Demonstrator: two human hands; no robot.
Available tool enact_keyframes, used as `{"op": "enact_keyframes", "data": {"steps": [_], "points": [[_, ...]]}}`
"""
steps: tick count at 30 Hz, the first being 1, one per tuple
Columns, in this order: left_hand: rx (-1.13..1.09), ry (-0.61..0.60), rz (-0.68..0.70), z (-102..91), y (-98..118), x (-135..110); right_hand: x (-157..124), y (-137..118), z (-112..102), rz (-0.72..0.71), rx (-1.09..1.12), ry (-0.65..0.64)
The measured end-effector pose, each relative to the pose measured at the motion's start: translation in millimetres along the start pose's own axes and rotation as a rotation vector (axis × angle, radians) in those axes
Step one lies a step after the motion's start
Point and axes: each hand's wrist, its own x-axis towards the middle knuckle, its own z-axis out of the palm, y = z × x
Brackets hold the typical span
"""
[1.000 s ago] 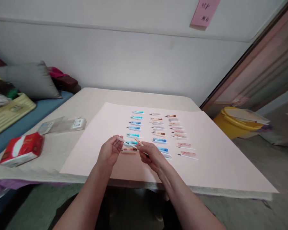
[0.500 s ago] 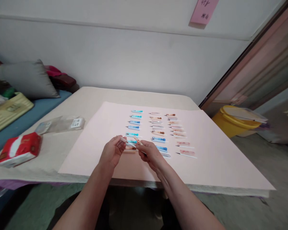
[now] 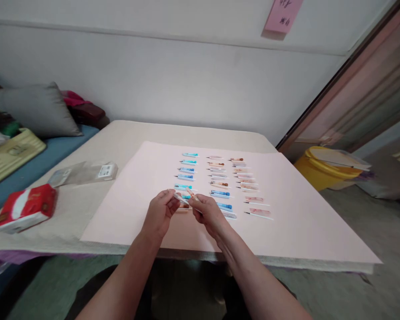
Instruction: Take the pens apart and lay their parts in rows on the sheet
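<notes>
My left hand is closed, its thumb and fingers pinching the left end of a slim white stick. The stick's right end reaches my right hand. In my right hand, also closed, is a pale pen barrel with an orange mark. Both hands hover above a pale pink sheet. Pens lie on it in three columns: a blue pen right of my hands, a brown pen beyond them, a pink pen farther right. Thin white sticks with dark tips lie beside several of them. My fingers partly cover the nearest left pens.
A red tissue pack and a clear plastic packet are at the table's left. A grey cushion rests on a blue seat. On the floor at right stands a yellow bucket. The wall rises behind the table.
My left hand has shifted slightly right, nearer my right hand, and its fingers have slid along to the white stick's end. My right hand has barely moved.
</notes>
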Motion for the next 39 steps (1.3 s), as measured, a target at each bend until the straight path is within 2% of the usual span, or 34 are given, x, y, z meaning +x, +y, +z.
{"op": "enact_keyframes", "data": {"steps": [6, 17, 23, 31, 39], "points": [[0.009, -0.039, -0.012, 6.0, -3, -5, 1, 0, 0, -0.059, 0.027, 0.124], [0.047, -0.015, 0.069, 6.1, 1, -6, 2, -6, -2, -0.073, -0.066, 0.14], [0.088, -0.124, 0.02, 12.4, -8, -14, 1, 0, 1, -0.138, -0.033, 0.139], [0.096, -0.162, -0.035, 14.7, -11, -17, 2, 6, 6, -0.221, 0.001, 0.303], [0.071, -0.215, -0.1, 21.6, -13, -22, 5, 11, 11, -0.286, -0.093, 0.344]]}}
